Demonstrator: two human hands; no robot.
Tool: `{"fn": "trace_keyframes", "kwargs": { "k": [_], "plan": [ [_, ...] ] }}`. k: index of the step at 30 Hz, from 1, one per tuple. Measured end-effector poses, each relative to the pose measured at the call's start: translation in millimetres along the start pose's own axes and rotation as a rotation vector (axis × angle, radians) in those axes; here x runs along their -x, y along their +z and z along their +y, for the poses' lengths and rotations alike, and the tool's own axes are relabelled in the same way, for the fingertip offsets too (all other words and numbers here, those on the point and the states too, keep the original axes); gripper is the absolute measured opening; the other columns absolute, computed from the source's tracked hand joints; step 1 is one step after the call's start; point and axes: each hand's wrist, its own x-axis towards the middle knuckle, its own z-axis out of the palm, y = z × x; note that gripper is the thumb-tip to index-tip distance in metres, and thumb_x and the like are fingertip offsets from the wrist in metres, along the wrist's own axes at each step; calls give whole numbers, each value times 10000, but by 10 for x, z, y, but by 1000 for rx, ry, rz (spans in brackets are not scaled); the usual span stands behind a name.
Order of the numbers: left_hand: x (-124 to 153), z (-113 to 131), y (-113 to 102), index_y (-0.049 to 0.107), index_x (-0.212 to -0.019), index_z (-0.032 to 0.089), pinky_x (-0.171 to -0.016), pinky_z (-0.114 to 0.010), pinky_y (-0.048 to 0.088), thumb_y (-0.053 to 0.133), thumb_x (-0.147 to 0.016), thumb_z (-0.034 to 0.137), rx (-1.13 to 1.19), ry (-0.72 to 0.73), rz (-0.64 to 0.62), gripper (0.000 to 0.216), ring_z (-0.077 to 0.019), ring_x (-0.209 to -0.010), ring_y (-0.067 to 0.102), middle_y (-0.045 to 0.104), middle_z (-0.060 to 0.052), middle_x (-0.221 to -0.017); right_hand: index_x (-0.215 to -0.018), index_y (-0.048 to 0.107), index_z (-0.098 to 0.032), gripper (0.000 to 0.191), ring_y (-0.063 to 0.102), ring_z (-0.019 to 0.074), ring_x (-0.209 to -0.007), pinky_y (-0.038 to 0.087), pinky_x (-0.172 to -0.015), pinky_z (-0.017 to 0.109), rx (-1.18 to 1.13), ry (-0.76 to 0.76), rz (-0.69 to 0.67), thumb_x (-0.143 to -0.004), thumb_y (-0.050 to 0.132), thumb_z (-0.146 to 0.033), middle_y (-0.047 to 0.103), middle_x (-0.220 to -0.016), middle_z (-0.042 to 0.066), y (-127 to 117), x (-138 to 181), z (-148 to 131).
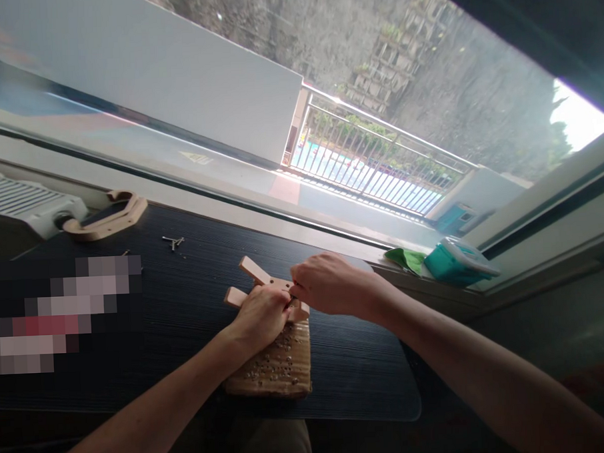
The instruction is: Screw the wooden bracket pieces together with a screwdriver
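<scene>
On a worn board with many small holes (273,374) lies a pale wooden piece (256,272) with two prongs pointing left and several dark holes. My left hand (266,311) is closed over its near side, pressing it against the board. Coming in from the right, my right hand (329,285) is closed in a pinch above the far end of the wooden piece, close to my left fingertips. Whatever sits between its fingers is too small and hidden to name.
Several metal screws or nails (173,243) lie on the dark tabletop (358,371). A curved wooden part (126,224) rests at the back left, beside a white slatted object (25,198). By the window stand a teal container (456,263) and a green cloth (406,258). A blurred patch covers the left.
</scene>
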Motion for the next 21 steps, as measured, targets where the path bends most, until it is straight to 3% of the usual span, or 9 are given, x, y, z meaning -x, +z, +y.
{"fn": "trace_keyframes", "kwargs": {
  "k": [6,13,21],
  "plan": [
    [22,-2,-9,619,-692,170,-718,-297,443,530,-763,125,20,20,14,122,-231,-837,660,704,-76,-839,-1002,641,-163,205,657,226,-839,368,-562,264,-17,-4,25,-863,506,-229,710,-902,75,-52,36,-9],
    [-5,16,-10,613,-666,168,-708,-298,441,551,-772,145,-6,-8,11,125,-239,-825,661,700,-84,-810,-930,662,-121,176,655,209,-850,389,-604,254,24,-64,-58,-863,499,-119,701,-890,97,-82,-9,-42],
    [7,39,-31,601,-640,163,-693,-284,428,546,-773,121,-3,-6,-5,150,-208,-783,650,696,-73,-814,-936,669,-136,222,657,237,-856,394,-592,273,-41,19,0,-882,479,-239,716,-888,103,31,-97,48]
  ]
}}
